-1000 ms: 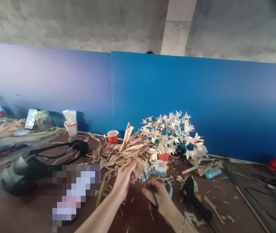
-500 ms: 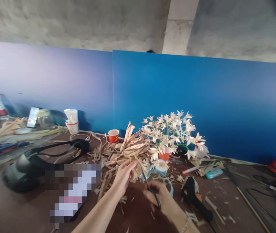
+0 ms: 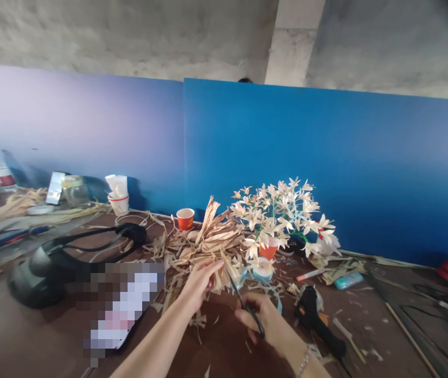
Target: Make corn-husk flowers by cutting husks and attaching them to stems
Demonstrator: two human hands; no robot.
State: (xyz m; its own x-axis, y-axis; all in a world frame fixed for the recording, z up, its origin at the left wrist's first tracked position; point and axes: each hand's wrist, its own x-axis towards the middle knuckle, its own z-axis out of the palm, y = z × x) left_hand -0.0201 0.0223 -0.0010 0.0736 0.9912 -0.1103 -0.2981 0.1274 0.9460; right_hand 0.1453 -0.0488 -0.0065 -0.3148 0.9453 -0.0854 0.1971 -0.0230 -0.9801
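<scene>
My left hand (image 3: pixel 202 281) is closed in a pinch on a pale strip of dried husk (image 3: pixel 223 258), in front of the husk pile. In my right hand (image 3: pixel 261 317) is a pair of dark-handled scissors (image 3: pixel 243 303), my fingers wrapped round the handles. Their blades point up and left, with the tips close to the strip at my left fingertips; whether they touch it I cannot tell. Behind both hands lies a heap of dried husks (image 3: pixel 218 233). A bunch of cream husk flowers (image 3: pixel 273 210) stands in an orange paper cup (image 3: pixel 268 248) just beyond.
Light blue ribbon on a roll (image 3: pixel 262 269) lies by the scissors. To the right are a black glue gun (image 3: pixel 318 323), a marker (image 3: pixel 309 275) and a turquoise packet (image 3: pixel 349 281). A dark headset (image 3: pixel 39 275) is on the left; a red cup (image 3: pixel 185 219) stands behind.
The whole view has shifted slightly. My right hand and the scissors have moved a little to the right and down; the left hand keeps its pinch on the strip.
</scene>
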